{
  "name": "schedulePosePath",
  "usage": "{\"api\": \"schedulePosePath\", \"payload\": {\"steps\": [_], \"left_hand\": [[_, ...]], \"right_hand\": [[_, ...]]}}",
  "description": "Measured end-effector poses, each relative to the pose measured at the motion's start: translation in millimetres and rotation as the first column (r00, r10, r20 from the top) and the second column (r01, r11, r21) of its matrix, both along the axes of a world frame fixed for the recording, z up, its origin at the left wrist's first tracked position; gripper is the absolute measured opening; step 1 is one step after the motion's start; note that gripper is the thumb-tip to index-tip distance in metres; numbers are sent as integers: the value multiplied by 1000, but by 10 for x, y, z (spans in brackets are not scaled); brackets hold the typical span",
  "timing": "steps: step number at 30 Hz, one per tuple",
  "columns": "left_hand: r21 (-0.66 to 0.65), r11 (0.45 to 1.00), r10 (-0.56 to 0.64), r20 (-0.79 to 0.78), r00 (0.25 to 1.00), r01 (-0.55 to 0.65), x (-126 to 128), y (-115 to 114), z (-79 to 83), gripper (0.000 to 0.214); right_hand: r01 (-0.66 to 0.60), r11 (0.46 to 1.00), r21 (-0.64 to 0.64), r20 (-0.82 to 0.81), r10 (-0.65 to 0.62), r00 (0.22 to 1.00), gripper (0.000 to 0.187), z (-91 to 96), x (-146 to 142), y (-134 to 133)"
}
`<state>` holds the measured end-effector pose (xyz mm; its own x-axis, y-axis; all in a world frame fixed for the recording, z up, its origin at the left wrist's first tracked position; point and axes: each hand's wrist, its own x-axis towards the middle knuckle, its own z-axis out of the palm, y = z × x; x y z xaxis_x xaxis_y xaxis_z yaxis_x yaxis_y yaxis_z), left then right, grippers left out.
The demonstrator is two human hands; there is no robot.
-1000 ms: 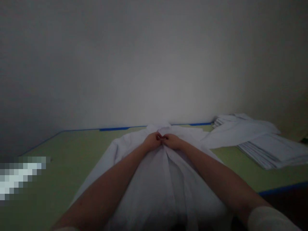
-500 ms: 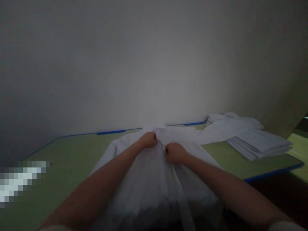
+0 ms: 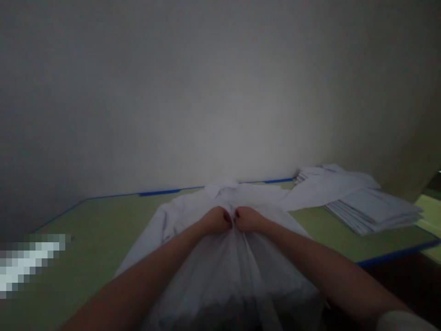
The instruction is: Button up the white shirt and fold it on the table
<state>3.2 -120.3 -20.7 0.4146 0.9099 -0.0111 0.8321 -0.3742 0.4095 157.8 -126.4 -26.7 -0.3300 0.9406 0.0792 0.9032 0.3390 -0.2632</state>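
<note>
White garment (image 3: pixel 220 271) spread flat on the green bench (image 3: pixel 89 230), collar end toward the wall. Soft, thin cloth, light, creases easily; probably best gripped along the front edges, where both hands sit. Left hand (image 3: pixel 217 219) and right hand (image 3: pixel 248 219) close together at the centre front, fingers curled shut, pinching the fabric. Stack of folded white cloth (image 3: pixel 365 204) lies well apart on the right. Blue tape (image 3: pixel 161 191) runs along the bench edge. Plain pale wall (image 3: pixel 220 92) behind. Dim light.

Dim, underexposed frame; soft glow on wall centre, dark vignetted corners, slight blur, pixelated patch lower left.
</note>
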Motion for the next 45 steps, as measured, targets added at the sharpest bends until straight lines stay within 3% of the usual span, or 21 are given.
{"api": "schedulePosePath", "payload": {"steps": [7, 11, 17, 21, 25, 30, 33, 37, 42, 45], "left_hand": [[-62, 998, 2, 125, 992, 6, -125, -39, -9, 21], [-193, 981, 45, 272, 961, 9, -174, -66, -29, 21], [-433, 901, 224, 529, 819, 33, -144, -44, -95, 14], [-508, 861, 317, 590, 743, 35, -134, -33, -141, 11], [-514, 856, 331, 620, 711, 49, -146, -19, -158, 9], [-483, 868, 256, 638, 726, 118, -172, -15, -149, 10], [-477, 865, 222, 645, 731, 157, -179, -26, -126, 11], [-486, 860, 228, 643, 731, 159, -177, -37, -93, 8], [-528, 836, 310, 678, 666, 149, -156, -40, -80, 6], [-489, 866, 295, 668, 683, 104, -140, -46, -100, 7]], "right_hand": [[-61, 980, 191, -134, 87, 987, 21, -61, -58, -187], [-82, 978, 193, -177, 117, 977, 21, -83, -34, -257], [-160, 979, 129, -278, 190, 941, 22, -26, 41, -203], [-191, 976, 109, -295, 215, 931, 24, -19, 61, -205], [-212, 973, 88, -304, 229, 925, 23, -1, 87, -210], [-271, 963, 11, -385, 254, 887, 30, 8, 125, -159], [-237, 971, -24, -392, 209, 896, 25, -5, 120, -140], [-175, 985, 5, -404, 162, 900, 20, -24, 94, -172], [-147, 985, 95, -397, 173, 901, 20, -39, 73, -227], [-134, 986, 101, -406, 164, 899, 20, -56, 65, -214]]}}
